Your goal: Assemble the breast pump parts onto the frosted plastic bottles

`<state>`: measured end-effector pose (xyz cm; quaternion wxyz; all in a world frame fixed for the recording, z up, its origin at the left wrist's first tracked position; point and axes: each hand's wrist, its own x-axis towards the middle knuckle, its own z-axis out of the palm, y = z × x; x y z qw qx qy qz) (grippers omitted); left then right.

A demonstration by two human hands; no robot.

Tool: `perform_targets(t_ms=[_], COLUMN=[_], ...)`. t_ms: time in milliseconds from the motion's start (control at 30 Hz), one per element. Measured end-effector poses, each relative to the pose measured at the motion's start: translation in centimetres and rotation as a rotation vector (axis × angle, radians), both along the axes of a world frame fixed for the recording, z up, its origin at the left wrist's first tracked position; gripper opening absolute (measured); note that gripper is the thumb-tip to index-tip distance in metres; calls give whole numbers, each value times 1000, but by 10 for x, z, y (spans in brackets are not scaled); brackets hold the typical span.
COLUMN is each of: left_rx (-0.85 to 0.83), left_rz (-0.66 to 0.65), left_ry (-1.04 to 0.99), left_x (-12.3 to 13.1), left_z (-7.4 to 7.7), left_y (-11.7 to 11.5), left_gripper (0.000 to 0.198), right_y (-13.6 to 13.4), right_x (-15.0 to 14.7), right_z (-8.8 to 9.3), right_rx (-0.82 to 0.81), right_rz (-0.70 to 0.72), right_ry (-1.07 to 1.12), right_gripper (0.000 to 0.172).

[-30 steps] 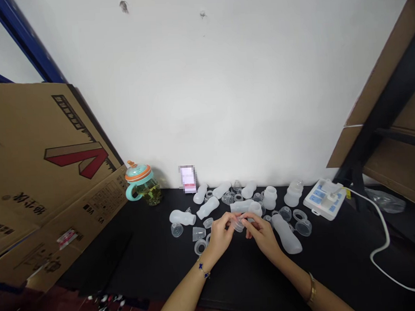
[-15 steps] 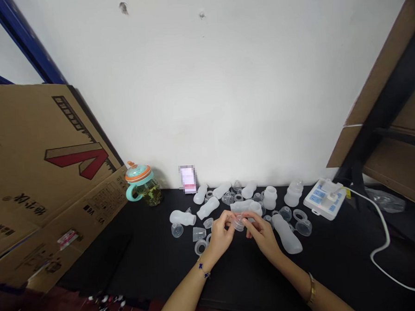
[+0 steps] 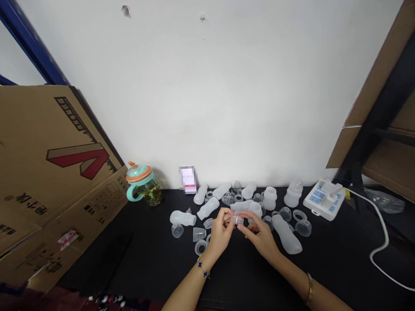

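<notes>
My left hand point(image 3: 221, 233) and my right hand point(image 3: 259, 234) meet over the black table point(image 3: 157, 265), fingers pinched from both sides on one small clear plastic part point(image 3: 236, 219). Around them lie several frosted white bottles and clear caps and rings: a bottle point(image 3: 287, 235) just right of my right hand, another bottle point(image 3: 182, 217) to the left, a clear ring point(image 3: 200, 247) beside my left wrist. My left wrist wears a blue-charm bracelet, my right wrist a gold bangle.
A teal and orange cup point(image 3: 142, 183) stands at the back left by the white wall. A leaning cardboard box point(image 3: 45, 182) fills the left. A white power strip point(image 3: 324, 199) with a white cable point(image 3: 382, 244) sits at the right, beside a dark shelf frame point(image 3: 382, 114).
Both hands have lifted the clear part slightly and turned it between the fingertips. Everything else on the table stays where it was.
</notes>
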<state>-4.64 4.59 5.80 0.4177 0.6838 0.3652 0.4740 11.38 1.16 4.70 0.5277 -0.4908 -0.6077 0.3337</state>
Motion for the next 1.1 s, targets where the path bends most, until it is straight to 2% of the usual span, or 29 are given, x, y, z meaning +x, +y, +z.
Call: perform_targets(t_ms=[200, 433, 833, 1100], left_rx=[16, 23, -29, -12], left_rz=[25, 29, 7, -4], left_ry=[24, 24, 11, 36], left_x=[0, 1, 1, -2], left_z=[5, 11, 4, 6], left_y=[-1, -3, 1, 0], left_gripper=[13, 23, 31, 33], right_y=[-1, 1, 3, 3], right_x=[-1, 1, 2, 2], right_z=[0, -4, -3, -6], right_rx=[-19, -50, -92, -72], right_rz=[4, -3, 18, -9], right_ry=[18, 107, 131, 122], right_gripper=[40, 48, 47, 45])
